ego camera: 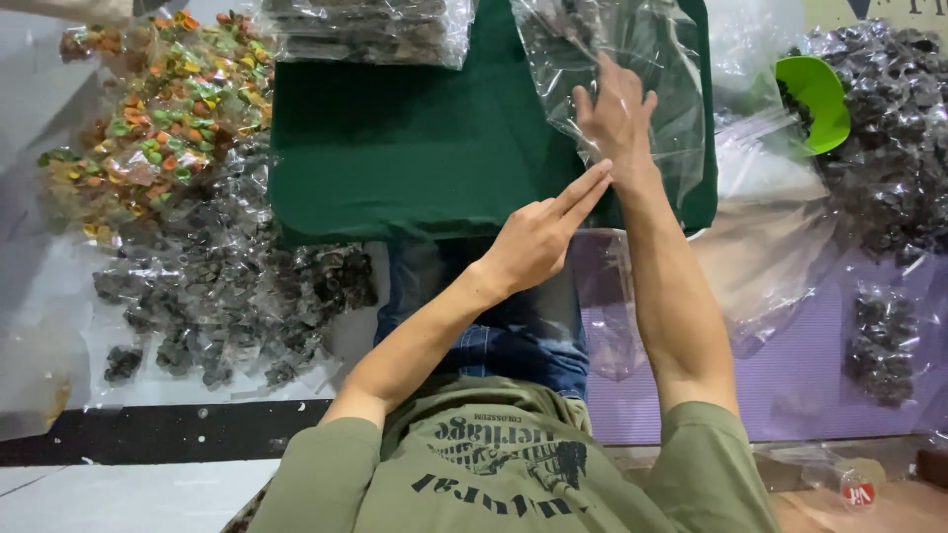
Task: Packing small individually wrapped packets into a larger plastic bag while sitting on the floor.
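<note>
Your left hand [538,237] points two extended fingers while your right hand [617,118], fingers spread, flattens the thin, slippery clear bag [642,59] on the green mat [415,148]; take its edge.

A green cloth [395,148] covers the low work surface in the middle. To one side a pale floor [59,59] carries heaps of bagged dark pieces [227,296] and a heap of bagged orange and green ones [158,109]. A black strip [148,434] runs along the near edge. A purple mat [800,385] lies on the other side. The light is even and bright.
</note>
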